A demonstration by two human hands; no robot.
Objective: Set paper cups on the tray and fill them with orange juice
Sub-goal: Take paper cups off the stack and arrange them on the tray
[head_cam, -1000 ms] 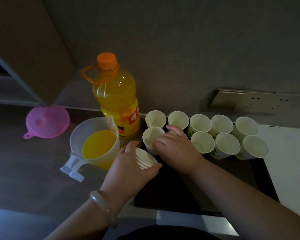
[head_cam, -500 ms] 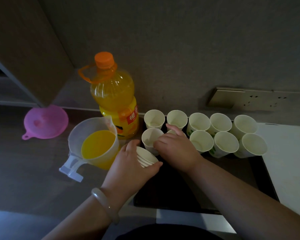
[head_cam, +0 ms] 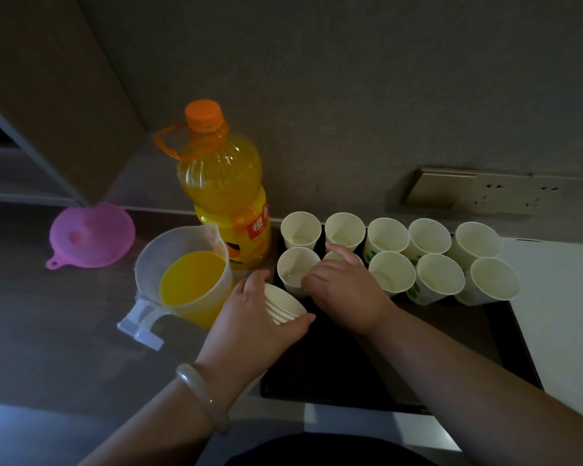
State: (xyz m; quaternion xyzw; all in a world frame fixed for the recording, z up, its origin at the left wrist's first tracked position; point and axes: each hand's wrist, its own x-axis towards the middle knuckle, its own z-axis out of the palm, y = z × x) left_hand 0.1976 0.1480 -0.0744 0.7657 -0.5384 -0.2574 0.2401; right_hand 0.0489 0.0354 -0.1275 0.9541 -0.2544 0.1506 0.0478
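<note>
**Cups going onto tray, none filled**

Far left on the worktop: a pink funnel, lying mouth up by the wall. Right of it is a clear jug, partly full of orange juice, handle pointing towards you. Behind the jug, touching it, the bottle stands upright with its orange cap on, mostly full.

Your left hand, bracelet on the wrist, has its fingers wrapped round a nested stack of paper cups. It is tilted with the mouth up and to the right, just beside the jug, over the tray's left edge.

Your right hand reaches down over the front row, fingers curled round one cup. Only a bit of its rim shows; can't tell if it is set down.

The black tray carries nine other cups at its far end, in two rows. There are five at the back and four at the front, packed close, all upright and empty. The near part of the tray is bare.

A socket sits on the wall behind the right-hand cups.
</note>
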